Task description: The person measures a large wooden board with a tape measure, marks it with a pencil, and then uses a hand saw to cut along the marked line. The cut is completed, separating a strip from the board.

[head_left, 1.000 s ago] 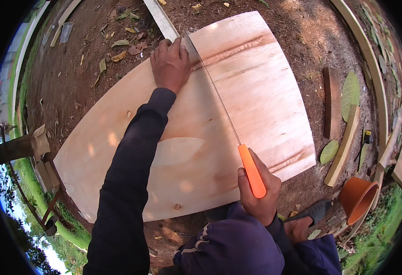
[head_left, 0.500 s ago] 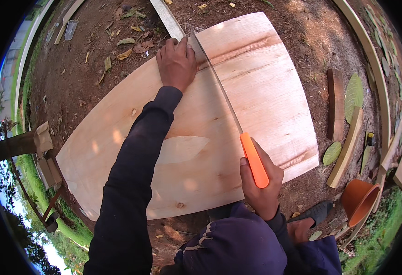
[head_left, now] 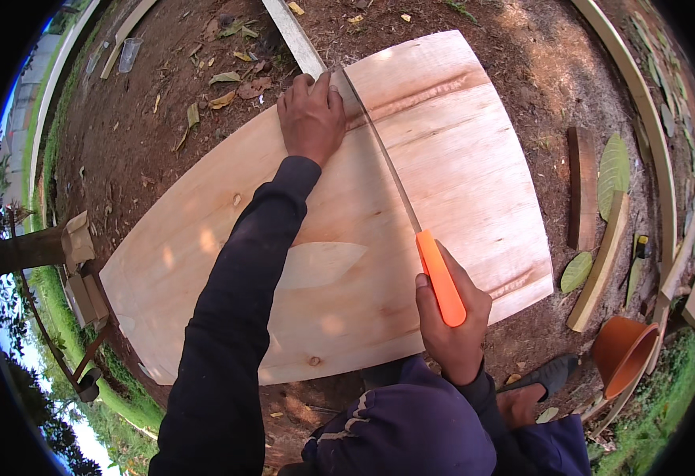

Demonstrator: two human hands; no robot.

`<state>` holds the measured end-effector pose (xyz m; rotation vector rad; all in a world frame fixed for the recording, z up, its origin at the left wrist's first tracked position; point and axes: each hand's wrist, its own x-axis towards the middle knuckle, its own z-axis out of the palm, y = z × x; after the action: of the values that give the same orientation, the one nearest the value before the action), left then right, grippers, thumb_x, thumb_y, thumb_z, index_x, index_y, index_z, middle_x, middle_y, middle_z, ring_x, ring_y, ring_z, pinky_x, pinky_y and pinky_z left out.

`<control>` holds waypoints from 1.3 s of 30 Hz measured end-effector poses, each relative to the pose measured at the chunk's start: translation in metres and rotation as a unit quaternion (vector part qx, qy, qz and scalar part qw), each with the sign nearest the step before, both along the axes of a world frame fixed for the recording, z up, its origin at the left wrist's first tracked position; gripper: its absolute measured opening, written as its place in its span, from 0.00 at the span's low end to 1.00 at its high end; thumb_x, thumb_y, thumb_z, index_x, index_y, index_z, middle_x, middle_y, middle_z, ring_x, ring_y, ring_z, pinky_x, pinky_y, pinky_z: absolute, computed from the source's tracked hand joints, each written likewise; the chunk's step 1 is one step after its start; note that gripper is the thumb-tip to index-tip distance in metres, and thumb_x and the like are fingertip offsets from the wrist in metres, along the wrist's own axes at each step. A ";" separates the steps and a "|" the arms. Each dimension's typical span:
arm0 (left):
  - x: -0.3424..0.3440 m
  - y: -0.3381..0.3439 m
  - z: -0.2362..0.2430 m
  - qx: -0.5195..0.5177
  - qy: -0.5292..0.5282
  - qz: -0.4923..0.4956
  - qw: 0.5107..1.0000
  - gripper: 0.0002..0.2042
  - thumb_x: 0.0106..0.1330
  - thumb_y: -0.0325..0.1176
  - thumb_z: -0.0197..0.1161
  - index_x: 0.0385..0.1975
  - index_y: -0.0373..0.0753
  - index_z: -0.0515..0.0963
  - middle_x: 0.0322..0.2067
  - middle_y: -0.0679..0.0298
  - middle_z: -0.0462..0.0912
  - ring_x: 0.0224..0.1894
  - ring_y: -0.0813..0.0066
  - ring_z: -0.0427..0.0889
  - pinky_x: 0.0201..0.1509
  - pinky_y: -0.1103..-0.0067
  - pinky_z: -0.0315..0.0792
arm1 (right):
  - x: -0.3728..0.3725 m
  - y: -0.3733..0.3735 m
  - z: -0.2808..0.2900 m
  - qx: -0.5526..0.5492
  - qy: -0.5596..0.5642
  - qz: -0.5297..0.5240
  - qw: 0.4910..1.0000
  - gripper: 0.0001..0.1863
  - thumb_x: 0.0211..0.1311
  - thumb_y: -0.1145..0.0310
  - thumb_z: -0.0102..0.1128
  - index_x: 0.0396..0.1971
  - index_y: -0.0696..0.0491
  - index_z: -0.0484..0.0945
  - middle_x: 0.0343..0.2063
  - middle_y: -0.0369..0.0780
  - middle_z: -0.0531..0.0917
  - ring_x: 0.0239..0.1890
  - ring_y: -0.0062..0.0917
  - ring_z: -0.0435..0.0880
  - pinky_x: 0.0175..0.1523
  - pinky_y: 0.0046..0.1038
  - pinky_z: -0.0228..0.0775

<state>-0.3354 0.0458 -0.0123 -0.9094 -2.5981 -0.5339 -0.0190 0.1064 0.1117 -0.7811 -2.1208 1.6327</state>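
Note:
A large, pale plywood sheet (head_left: 466,190) with a curved outline spreads out in front of me. My left hand (head_left: 313,119) presses down at its far edge, fingers bent over that edge, close to the end of a narrow wood strip (head_left: 293,36). In my right hand (head_left: 457,349) is a handsaw (head_left: 442,282), gripped by its orange handle with the thumb along the side. Its thin blade slants across the sheet, from the handle to the far edge just right of my left hand. A paler, leaf-shaped patch (head_left: 323,263) marks the sheet's surface.
On the soil to the right lie a brown wood piece (head_left: 581,189), a lighter batten (head_left: 599,262) and large leaves (head_left: 614,176). An orange-brown pot (head_left: 623,357) is tipped at lower right. Long boards (head_left: 650,111) run along the right. A clear plastic cup (head_left: 130,54) lies far left.
The view has shifted slightly, so the sheet sits a little lower. Against the sheet, the saw handle is slightly farther forward. My left hand keeps its place on the edge.

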 end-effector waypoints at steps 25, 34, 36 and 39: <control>-0.004 0.004 0.000 0.014 -0.023 0.012 1.000 0.17 0.75 0.39 0.58 0.57 0.40 0.84 0.50 0.54 0.79 0.56 0.54 0.78 0.65 0.61 0.67 | 0.009 0.000 0.000 0.047 -0.001 0.017 0.999 0.27 0.62 0.79 0.67 0.62 0.65 0.77 0.45 0.53 0.89 0.38 0.38 0.93 0.44 0.31 0.84; -0.005 0.015 0.008 -0.003 -0.016 -0.004 1.000 0.17 0.75 0.39 0.58 0.57 0.39 0.84 0.51 0.53 0.80 0.55 0.53 0.78 0.64 0.61 0.67 | -0.102 0.030 -0.017 0.046 0.030 0.000 0.999 0.23 0.66 0.73 0.64 0.59 0.62 0.79 0.28 0.52 0.85 0.29 0.45 0.86 0.35 0.37 0.77; -0.003 0.012 0.005 0.006 -0.020 0.000 1.000 0.17 0.75 0.39 0.58 0.57 0.40 0.84 0.51 0.53 0.79 0.54 0.53 0.79 0.63 0.61 0.68 | -0.083 0.025 -0.013 0.005 0.030 -0.007 1.000 0.22 0.66 0.74 0.64 0.59 0.63 0.79 0.28 0.52 0.85 0.29 0.46 0.86 0.35 0.37 0.78; -0.005 0.002 0.002 -0.001 -0.012 0.012 1.000 0.17 0.76 0.40 0.58 0.57 0.40 0.84 0.51 0.53 0.79 0.55 0.54 0.79 0.64 0.61 0.68 | -0.008 0.001 -0.008 0.050 0.024 -0.007 0.998 0.23 0.66 0.78 0.67 0.61 0.64 0.79 0.36 0.49 0.90 0.33 0.28 0.92 0.41 0.27 0.82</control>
<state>-0.3400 0.0483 -0.0103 -0.8762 -2.6277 -0.5383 -0.0272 0.1073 0.1038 -0.7177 -2.1407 1.5091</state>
